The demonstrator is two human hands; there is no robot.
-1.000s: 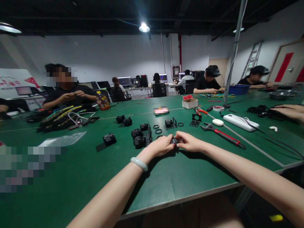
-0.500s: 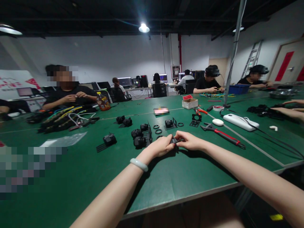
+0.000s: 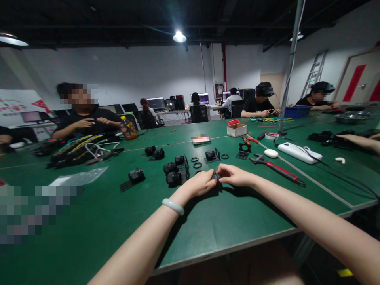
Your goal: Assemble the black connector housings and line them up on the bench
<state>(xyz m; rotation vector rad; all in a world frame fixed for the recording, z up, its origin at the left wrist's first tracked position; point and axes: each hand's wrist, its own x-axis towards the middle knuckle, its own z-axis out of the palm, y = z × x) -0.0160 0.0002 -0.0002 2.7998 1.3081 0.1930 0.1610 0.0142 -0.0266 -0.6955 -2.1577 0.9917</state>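
Observation:
My left hand (image 3: 202,183) and my right hand (image 3: 234,175) meet over the green table (image 3: 208,229), fingers closed around a small black part (image 3: 216,177). Its shape is largely hidden by the fingers. Just beyond them lie black rings (image 3: 197,165) and a black part on a bracket (image 3: 210,155). To the left of my left hand several black round parts stand on brackets, one of them (image 3: 173,179) close by. Another black part on a slotted bracket (image 3: 136,175) sits farther left.
An adjustable wrench (image 3: 279,170) with red-black handle, a white power bank (image 3: 299,153) and a cable lie right. A small box (image 3: 236,130) stands behind. At left are a bottle (image 3: 129,128), a plastic bag (image 3: 80,176) and bundled cables. Co-workers sit around the table.
The fingers of my right hand have shifted slightly around the black part. At the far right, one of another person's hands has dropped out of sight.

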